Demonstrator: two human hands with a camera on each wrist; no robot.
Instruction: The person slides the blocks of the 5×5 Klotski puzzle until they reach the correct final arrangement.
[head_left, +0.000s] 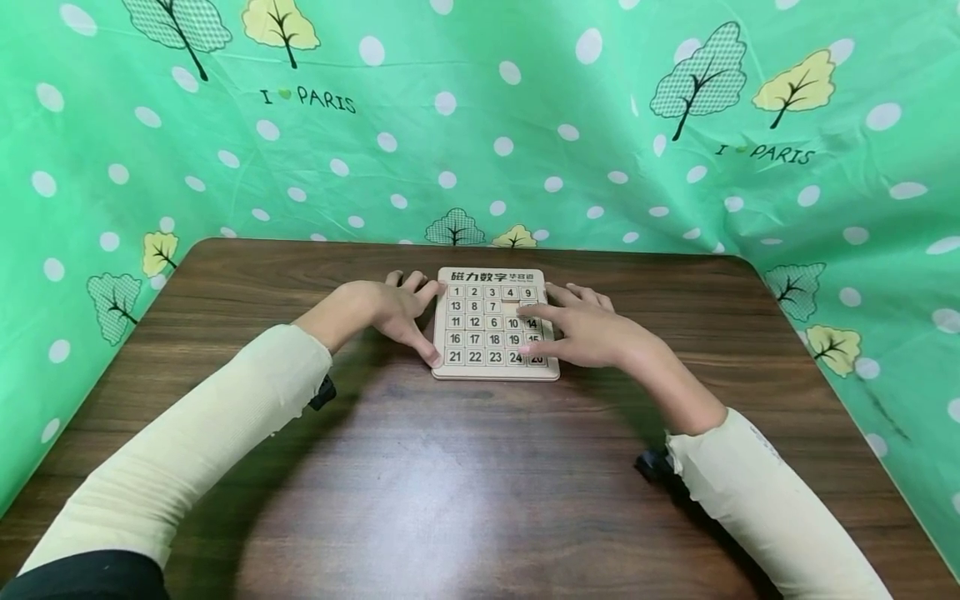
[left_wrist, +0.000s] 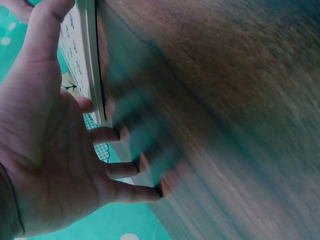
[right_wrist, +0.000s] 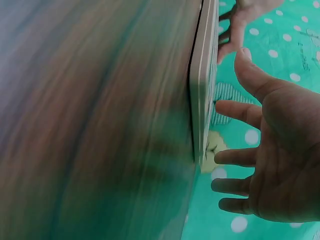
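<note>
A pale number sliding puzzle lies flat on the table, its square tiles in rows under a printed heading. In the second row a bare slot shows beside the 7 tile. My left hand is spread along the puzzle's left side, thumb at the near corner and index finger at the upper edge; its other fingertips rest on the table. Over the right-hand columns reaches my right hand, index fingertip by the bare slot and thumb above the bottom rows. These fingers are extended and cover some tiles; whether they touch them I cannot tell.
The brown wood-grain table extends around the puzzle, its far edge a short way behind it. A green dotted cloth with printed trees hangs behind and at both sides. Dark wrist devices sit under the pale sleeves.
</note>
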